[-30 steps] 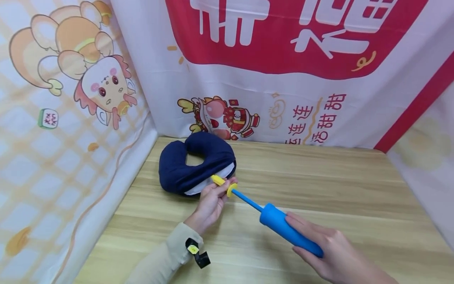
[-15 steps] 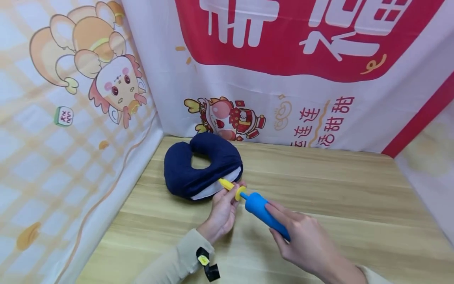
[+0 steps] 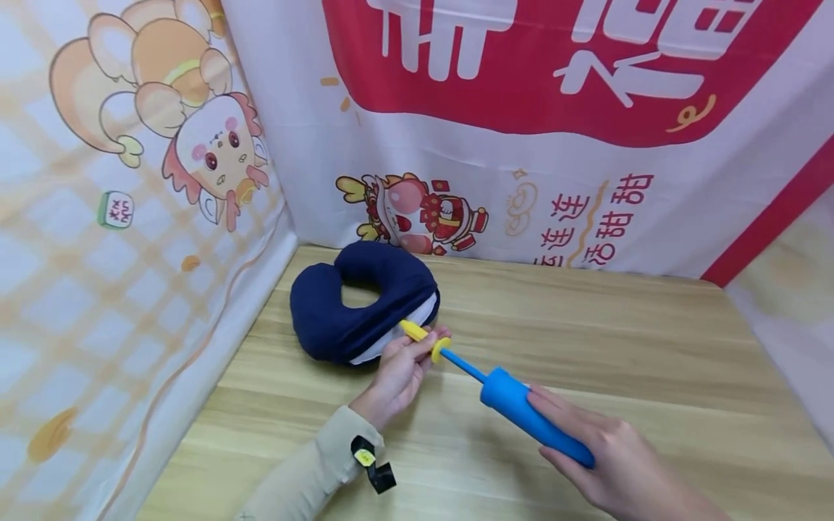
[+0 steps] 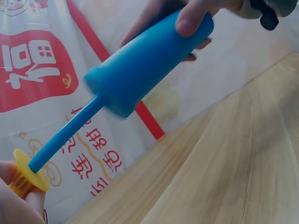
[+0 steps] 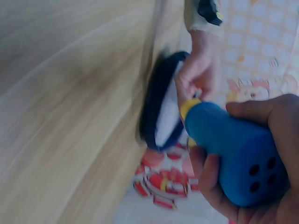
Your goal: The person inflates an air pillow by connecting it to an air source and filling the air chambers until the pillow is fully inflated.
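Note:
A small hand pump with a blue barrel (image 3: pixel 531 412) and a yellow nozzle (image 3: pixel 414 331) spans the two hands. My right hand (image 3: pixel 606 449) grips the barrel; in the right wrist view its fingers wrap round it. With thumb and fingers my left hand (image 3: pixel 400 369) pinches the yellow nozzle just behind its tip, beside the round yellow flange (image 4: pixel 32 170). Between flange and barrel a length of blue rod (image 3: pixel 462 365) shows. The nozzle tip meets the edge of a navy U-shaped neck pillow (image 3: pixel 339 311), by its pale strip (image 5: pixel 169 109). Whether it sits in a valve cannot be seen.
The pillow lies on a wood-grain table (image 3: pixel 586 340), near its back left corner. Printed cloth hangs behind (image 3: pixel 521 159) and along the left side (image 3: pixel 163 289). A black strap with a small device (image 3: pixel 373 463) is on the left sleeve.
Half a second ago the barrel was pushed up near the yellow flange. Now my right hand has drawn it back, and the rod shows again. My left hand keeps its pinch on the nozzle.

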The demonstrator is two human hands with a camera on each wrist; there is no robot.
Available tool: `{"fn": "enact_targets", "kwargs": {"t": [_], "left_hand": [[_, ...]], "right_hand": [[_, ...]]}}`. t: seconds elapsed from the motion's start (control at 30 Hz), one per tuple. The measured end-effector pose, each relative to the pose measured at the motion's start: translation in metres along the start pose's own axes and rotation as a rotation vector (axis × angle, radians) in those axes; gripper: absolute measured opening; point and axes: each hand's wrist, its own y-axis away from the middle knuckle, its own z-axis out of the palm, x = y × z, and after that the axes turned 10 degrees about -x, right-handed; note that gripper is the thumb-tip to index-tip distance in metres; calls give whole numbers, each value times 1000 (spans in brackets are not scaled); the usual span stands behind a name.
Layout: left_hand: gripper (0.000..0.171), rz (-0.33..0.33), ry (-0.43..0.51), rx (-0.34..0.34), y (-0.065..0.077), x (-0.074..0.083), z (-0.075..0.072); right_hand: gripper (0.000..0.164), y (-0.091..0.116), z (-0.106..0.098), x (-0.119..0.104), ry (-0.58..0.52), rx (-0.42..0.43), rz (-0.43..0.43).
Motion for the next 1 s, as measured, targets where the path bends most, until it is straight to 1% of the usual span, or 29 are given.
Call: {"fn": "enact_targets", "kwargs": {"t": [0.07,0.1,0.13,0.2,0.23,0.3,0.33,0.43,0.5,0.57,0.67,0.73,0.8,0.9,0.93,1.0], "left_hand": [[42,18,9,22,0,3,-2],[39,26,12,29,0,4,-3],[37,32,18,32,0,5,-4],[30,35,24,37,1,5,-3],[27,37,26,38,2,5,-2],[24,47,32,44,3,3,2],[23,52,32,50,4,2,4],[25,69,33,70,7,-4,10],[29,56,22,83,10,-9,13],[34,36,13,77,13,-13,14],[43,17,8,64,15,-15,14],[48,7,5,36,15,-13,13],[49,-7,2,10,13,-11,12],[46,-27,-4,-13,11,-6,9],[44,-25,-4,-12,10,-5,8],[41,-14,4,0,10,-1,6]], "right_hand": [[78,11,-8,1,7,-9,10],[79,16,-13,1,-8,-32,35],[79,19,-16,1,-10,-36,45],[80,21,-22,-3,4,-40,78],[81,19,-23,-6,25,-28,77],[79,9,-22,-14,52,-15,87],[78,2,-19,-18,87,21,73],[71,-25,-1,-27,145,67,50],[65,-42,14,-29,169,91,28],[61,-56,27,-29,178,96,17],[59,-67,34,-25,150,100,6],[60,-66,31,-21,111,92,4],[63,-57,23,-18,66,59,16],[68,-35,7,-16,31,-3,25],[70,-27,2,-16,17,-31,34],[73,-10,-8,-14,-10,-53,28]]}}
